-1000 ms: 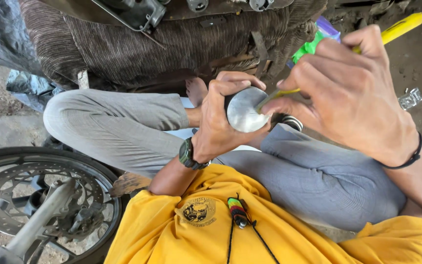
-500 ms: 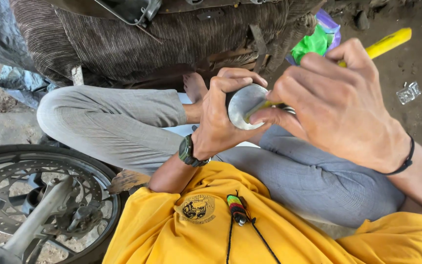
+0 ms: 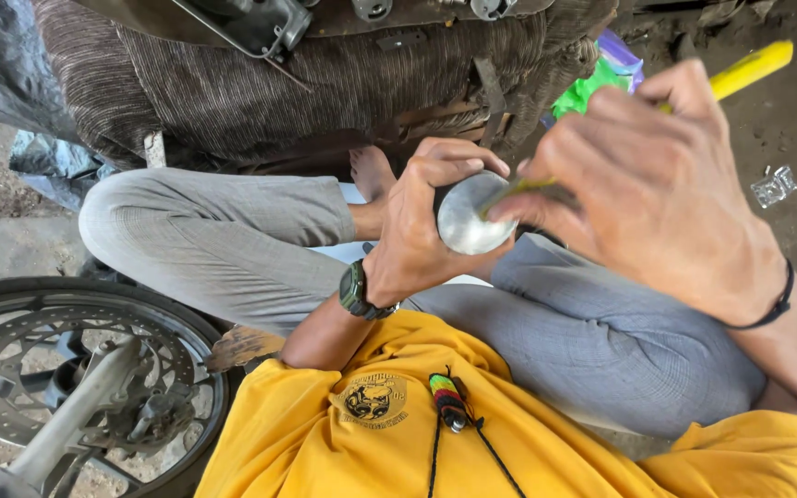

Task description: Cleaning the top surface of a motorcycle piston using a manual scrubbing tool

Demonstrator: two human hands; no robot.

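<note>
The left hand (image 3: 426, 226) is wrapped round a small round metal part (image 3: 469, 214), fingers curled over its far edge and thumb beneath, so the shiny face tilts up toward the head — a steadying grip, held over the lap. The right hand (image 3: 657, 189) is closed on a yellow-handled tool (image 3: 749, 66), its tip touching the part's face; the handle angles up and away. Grey trousers (image 3: 232, 240) mark crossed legs on the ground. A motorcycle wheel (image 3: 76, 369) with a brake disc lies to the left — a striped seat (image 3: 343, 83) stands beyond.
</note>
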